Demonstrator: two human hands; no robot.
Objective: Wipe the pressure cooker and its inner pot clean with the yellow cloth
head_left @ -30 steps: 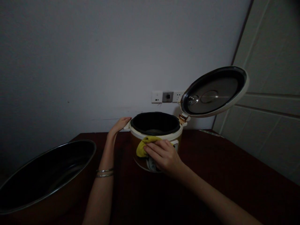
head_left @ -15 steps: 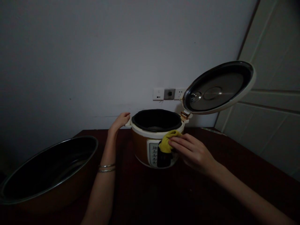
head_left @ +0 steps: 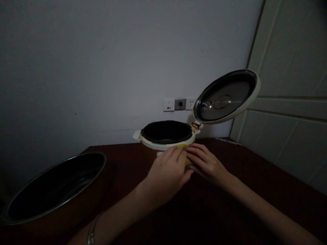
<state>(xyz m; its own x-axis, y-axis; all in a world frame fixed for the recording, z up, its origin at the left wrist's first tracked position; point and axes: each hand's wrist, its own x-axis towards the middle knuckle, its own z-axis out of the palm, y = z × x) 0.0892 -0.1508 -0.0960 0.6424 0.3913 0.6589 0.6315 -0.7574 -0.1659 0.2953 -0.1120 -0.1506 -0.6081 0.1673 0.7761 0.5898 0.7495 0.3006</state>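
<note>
An orange and white rice cooker (head_left: 153, 140) stands on the dark wooden table (head_left: 255, 177) by the wall, its lid (head_left: 226, 97) swung up to the right and its dark inner pot showing. Both hands meet at the cooker's front. My right hand (head_left: 205, 163) presses a yellow cloth (head_left: 184, 147) against the body just under the rim; only a sliver of the cloth shows. My left hand (head_left: 168, 173) lies over the front panel beside it, fingers together on the cloth's edge. Whether the left hand grips the cloth is hidden.
A large dark metal basin (head_left: 53, 185) sits at the table's left near edge. A row of wall sockets (head_left: 178, 104) is behind the cooker. A white door (head_left: 293, 88) stands at the right.
My left hand has left the cooker's left handle and come across to the front, next to my right hand. The cloth is now mostly covered by both hands.
</note>
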